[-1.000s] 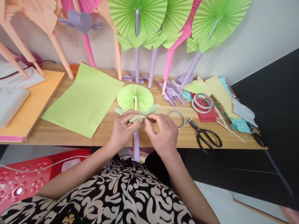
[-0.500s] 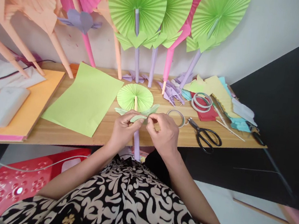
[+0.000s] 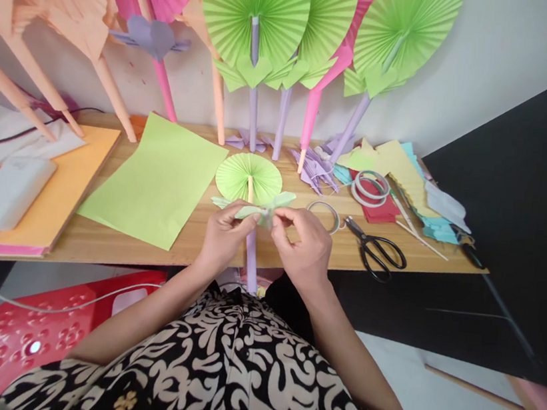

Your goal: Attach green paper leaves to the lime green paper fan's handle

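A small green pleated paper fan [image 3: 250,176] lies on the wooden table [image 3: 177,246], its purple stick [image 3: 250,261] running toward me over the table's front edge. Across the stick, just below the fan, sits a pale green folded paper bow [image 3: 263,209]. My left hand [image 3: 222,235] pinches the bow's left half between thumb and fingers. My right hand [image 3: 303,242] pinches its right half, fingertips nearly meeting my left hand's at the stick. Both hands hover at the table's front edge.
A green paper sheet [image 3: 156,179] lies left of the fan, an orange pad [image 3: 60,200] with a white device [image 3: 6,190] farther left. Tape rolls [image 3: 369,186], black scissors [image 3: 376,249] and paper scraps [image 3: 408,176] lie right. Finished fans [image 3: 256,8] lean on the wall. A red stool [image 3: 50,330] stands below.
Both hands have kept their pinch on the bow, with only small finger shifts; the bow has tilted slightly. The view has drifted a little.
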### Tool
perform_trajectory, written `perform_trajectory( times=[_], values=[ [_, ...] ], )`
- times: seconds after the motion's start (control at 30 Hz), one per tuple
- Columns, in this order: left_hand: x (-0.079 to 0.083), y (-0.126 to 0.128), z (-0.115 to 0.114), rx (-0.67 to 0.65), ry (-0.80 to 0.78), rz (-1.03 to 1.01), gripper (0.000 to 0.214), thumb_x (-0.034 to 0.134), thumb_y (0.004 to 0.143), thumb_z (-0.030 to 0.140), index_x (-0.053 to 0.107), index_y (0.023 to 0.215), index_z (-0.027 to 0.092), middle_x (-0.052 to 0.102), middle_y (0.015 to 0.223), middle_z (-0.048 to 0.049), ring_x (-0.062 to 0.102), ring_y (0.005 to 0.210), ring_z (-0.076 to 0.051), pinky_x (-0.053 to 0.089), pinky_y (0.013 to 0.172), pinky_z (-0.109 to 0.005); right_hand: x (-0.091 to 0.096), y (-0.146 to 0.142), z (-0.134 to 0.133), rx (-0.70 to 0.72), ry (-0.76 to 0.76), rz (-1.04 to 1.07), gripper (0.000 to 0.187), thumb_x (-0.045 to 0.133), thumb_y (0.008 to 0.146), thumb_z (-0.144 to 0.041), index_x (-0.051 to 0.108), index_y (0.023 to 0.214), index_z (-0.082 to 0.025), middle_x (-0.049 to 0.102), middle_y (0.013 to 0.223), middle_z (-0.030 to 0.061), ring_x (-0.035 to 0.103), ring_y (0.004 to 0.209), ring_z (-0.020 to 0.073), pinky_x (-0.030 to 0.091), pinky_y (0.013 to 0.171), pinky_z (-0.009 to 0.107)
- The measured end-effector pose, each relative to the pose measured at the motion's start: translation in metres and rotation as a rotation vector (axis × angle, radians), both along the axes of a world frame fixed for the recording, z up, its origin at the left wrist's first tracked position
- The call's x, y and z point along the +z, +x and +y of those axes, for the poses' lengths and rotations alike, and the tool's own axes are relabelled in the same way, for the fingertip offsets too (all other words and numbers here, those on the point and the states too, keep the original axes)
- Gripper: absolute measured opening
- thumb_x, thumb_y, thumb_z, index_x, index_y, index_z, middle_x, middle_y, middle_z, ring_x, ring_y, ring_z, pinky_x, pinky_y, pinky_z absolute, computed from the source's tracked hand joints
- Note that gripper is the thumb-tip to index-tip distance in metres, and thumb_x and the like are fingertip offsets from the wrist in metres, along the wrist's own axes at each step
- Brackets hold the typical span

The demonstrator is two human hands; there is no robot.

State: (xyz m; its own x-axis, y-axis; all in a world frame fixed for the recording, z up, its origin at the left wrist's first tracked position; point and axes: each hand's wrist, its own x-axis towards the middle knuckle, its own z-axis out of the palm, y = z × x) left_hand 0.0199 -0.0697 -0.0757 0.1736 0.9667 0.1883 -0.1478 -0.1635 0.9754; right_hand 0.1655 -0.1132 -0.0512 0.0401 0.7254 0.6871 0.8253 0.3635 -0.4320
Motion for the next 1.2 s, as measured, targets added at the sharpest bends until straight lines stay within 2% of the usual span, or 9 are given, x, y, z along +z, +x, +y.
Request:
perform_trajectory(
  times=[0.33,0.5,0.83,0.97,1.1,1.2],
  values=[
    [0.005,-0.001,-0.002,0.059,0.162,0.082,0.011,0.07,0.085,0.023,0.08,0.083,0.022,0.074,0.084,-0.004,0.066,0.084,-0.018,0.053,0.081,-0.03,0.0,-0.007,0.002,0.012,-0.124,0.087,0.013,0.06,0.094,-0.021,0.07,0.086,-0.024,0.076,0.079,0.0006,0.069,0.071,0.0168,0.051,0.07,0.03],
    [0.004,-0.001,-0.002,0.09,0.251,0.119,0.013,0.069,0.086,0.021,0.081,0.085,0.023,0.075,0.085,-0.0038,0.067,0.083,-0.017,0.054,0.079,-0.03,0.001,-0.007,0.003,0.01,-0.111,0.084,0.014,0.06,0.094,-0.021,0.069,0.084,-0.024,0.077,0.081,0.0013,0.07,0.071,0.0171,0.051,0.07,0.03],
    [-0.001,-0.002,-0.002,0.116,0.435,0.252,0.018,0.067,0.088,0.017,0.082,0.096,0.023,0.073,0.089,-0.0064,0.066,0.086,-0.019,0.051,0.079,-0.032,0.001,-0.009,0.003,-0.055,-0.079,0.029,0.015,0.061,0.085,-0.015,0.061,0.073,-0.024,0.069,0.065,-0.0021,0.063,0.061,0.0158,0.046,0.064,0.029],
    [0.002,0.0,-0.003,0.08,0.345,0.197,0.015,0.068,0.087,0.018,0.082,0.09,0.023,0.073,0.087,-0.0049,0.066,0.086,-0.018,0.051,0.08,-0.031,0.001,-0.009,0.004,-0.065,-0.077,0.039,0.015,0.059,0.082,-0.015,0.058,0.07,-0.024,0.066,0.063,-0.0023,0.061,0.06,0.0151,0.045,0.062,0.028],
    [0.005,0.001,-0.001,0.014,0.11,0.065,0.01,0.069,0.084,0.021,0.078,0.08,0.02,0.071,0.083,-0.0026,0.064,0.082,-0.016,0.048,0.077,-0.027,-0.002,-0.007,0.005,-0.078,-0.143,0.101,0.013,0.057,0.079,-0.016,0.056,0.068,-0.024,0.065,0.063,-0.0026,0.061,0.059,0.0144,0.045,0.061,0.026],
    [0.004,-0.001,0.004,0.017,-0.055,-0.023,0.011,0.071,0.08,0.025,0.073,0.071,0.018,0.065,0.074,0.0001,0.058,0.074,-0.013,0.045,0.074,-0.025,-0.005,0.001,0.003,-0.103,-0.212,0.144,0.01,0.057,0.079,-0.018,0.058,0.07,-0.024,0.066,0.064,-0.0021,0.062,0.061,0.0148,0.045,0.06,0.026]
  ],
)
